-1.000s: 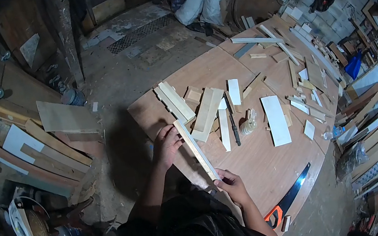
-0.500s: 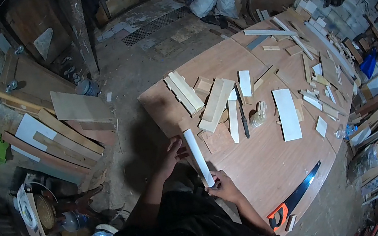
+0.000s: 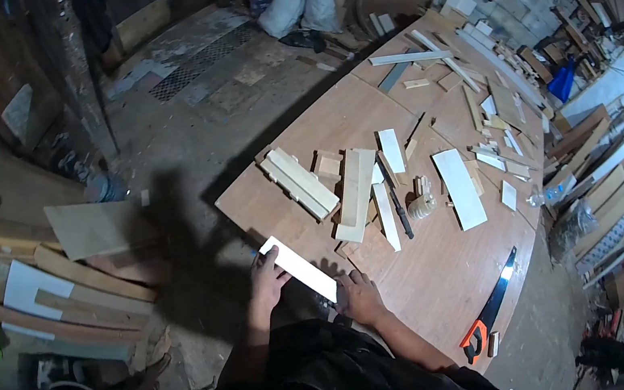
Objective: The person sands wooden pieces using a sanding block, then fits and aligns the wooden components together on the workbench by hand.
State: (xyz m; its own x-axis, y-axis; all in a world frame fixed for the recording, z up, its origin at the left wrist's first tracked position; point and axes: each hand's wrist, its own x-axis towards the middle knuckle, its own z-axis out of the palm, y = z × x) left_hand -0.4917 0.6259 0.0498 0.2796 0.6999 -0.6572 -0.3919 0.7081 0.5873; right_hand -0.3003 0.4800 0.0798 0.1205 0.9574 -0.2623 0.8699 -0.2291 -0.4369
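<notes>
A narrow white board (image 3: 301,268) is held slantwise in front of me, over the near edge of the table. My left hand (image 3: 264,284) is closed on its upper left end, the thumb lying on the white face. At the lower right end, my right hand (image 3: 363,299) closes around the board, its fingertips partly in shadow. A dark patch beside those fingers cannot be made out. Beyond the hands lie a long pale wood piece (image 3: 357,192), a grooved wooden block (image 3: 299,182) and a thin white-faced strip (image 3: 387,217).
The wooden table (image 3: 416,285) carries a handsaw with an orange handle (image 3: 475,340), a dark slim tool (image 3: 400,212), a roll of cord or tape (image 3: 421,200) and a white panel (image 3: 460,189). Offcuts crowd its far right. Boards (image 3: 76,302) lean at left; a plastic bottle (image 3: 547,195) stands right.
The board has swung from near upright to a slant, its broad white face now turned up. My left hand has gone from open beside it to gripping its upper end. The view has shifted.
</notes>
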